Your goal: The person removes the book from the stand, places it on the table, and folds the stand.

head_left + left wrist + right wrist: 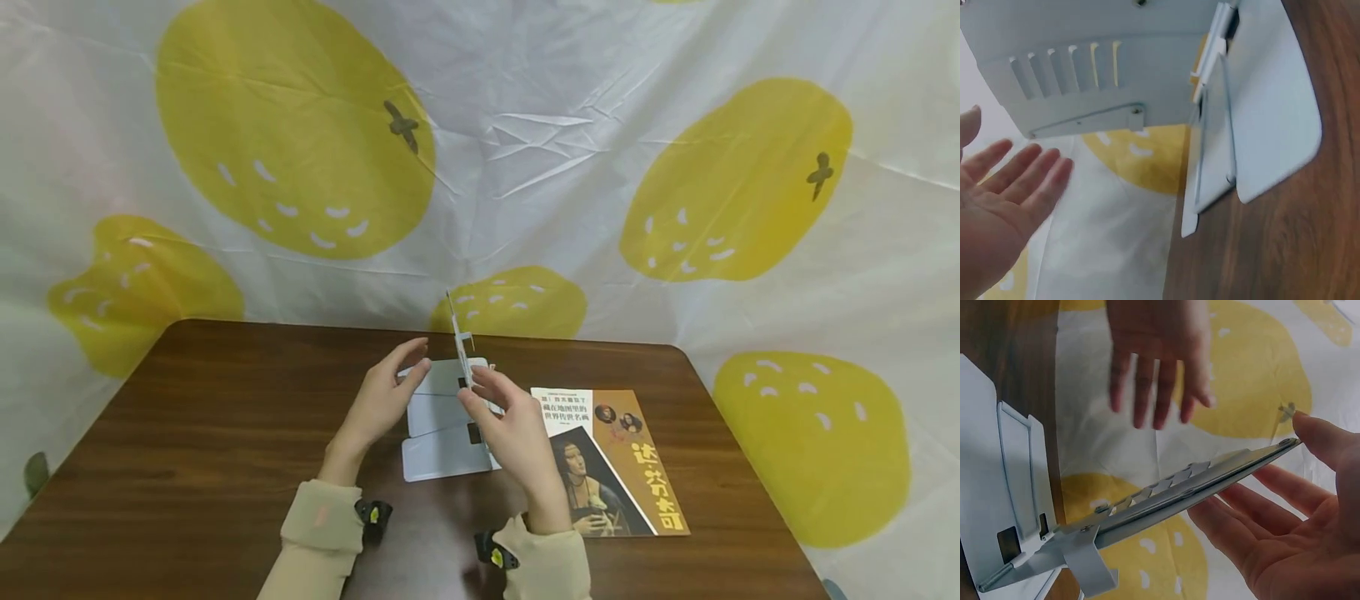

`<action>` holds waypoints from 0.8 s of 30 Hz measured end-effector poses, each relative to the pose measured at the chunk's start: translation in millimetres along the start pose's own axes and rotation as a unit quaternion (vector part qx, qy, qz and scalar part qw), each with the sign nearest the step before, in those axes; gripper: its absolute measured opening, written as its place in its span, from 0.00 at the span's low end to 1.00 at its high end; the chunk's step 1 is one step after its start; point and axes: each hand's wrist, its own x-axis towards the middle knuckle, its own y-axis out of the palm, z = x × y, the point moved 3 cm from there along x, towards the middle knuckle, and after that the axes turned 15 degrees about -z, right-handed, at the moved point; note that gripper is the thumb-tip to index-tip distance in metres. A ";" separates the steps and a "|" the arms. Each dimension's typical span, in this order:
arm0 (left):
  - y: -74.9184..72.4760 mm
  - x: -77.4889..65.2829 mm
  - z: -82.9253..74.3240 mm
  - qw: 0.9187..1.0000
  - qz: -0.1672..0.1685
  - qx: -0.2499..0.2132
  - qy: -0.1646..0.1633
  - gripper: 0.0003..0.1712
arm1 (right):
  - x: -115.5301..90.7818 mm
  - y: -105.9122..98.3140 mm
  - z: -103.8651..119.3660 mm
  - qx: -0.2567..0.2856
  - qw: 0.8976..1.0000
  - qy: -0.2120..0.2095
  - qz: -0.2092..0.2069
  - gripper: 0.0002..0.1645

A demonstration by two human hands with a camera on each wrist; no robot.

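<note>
A white metal book stand (442, 457) sits on the table with one hinged panel raised nearly upright. In the left wrist view, this slotted panel (1085, 25) carries a thin wire rod and small fittings along its lower part. My right hand (517, 425) holds the raised panel by its edge; the right wrist view shows the thumb at the edge and the fingers against the underside. Left of the panel, my left hand (378, 400) hovers with relaxed fingers, apart from it and holding nothing. Part of the base is hidden behind the right hand.
To the right of the stand lies a book (648, 467) with a portrait on its cover, its left edge partly behind the right forearm. The brown wooden table (187, 433) ends at a white curtain (510, 167) printed with yellow fruit.
</note>
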 end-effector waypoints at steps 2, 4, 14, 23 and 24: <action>-1.0 0.9 -2.4 0.999 -0.012 -0.036 -0.006 0.26 | -1.0 2.9 1.7 -0.012 1.000 -0.011 -0.001 0.25; -2.2 1.3 -5.0 0.997 -0.022 -0.066 -0.015 0.25 | -2.2 6.3 3.9 -0.021 0.999 -0.027 -0.003 0.24; -11.2 0.9 -14.9 0.983 -0.004 -0.152 -0.101 0.26 | -7.5 31.5 10.6 -0.043 0.996 -0.077 0.016 0.23; -28.7 -3.0 -19.2 0.984 -0.017 -0.101 -0.146 0.28 | -15.5 52.5 13.4 -0.117 0.979 -0.164 0.039 0.25; -29.6 -3.8 -18.2 0.984 -0.020 -0.094 -0.148 0.29 | -16.3 53.8 13.1 -0.126 0.977 -0.169 0.042 0.25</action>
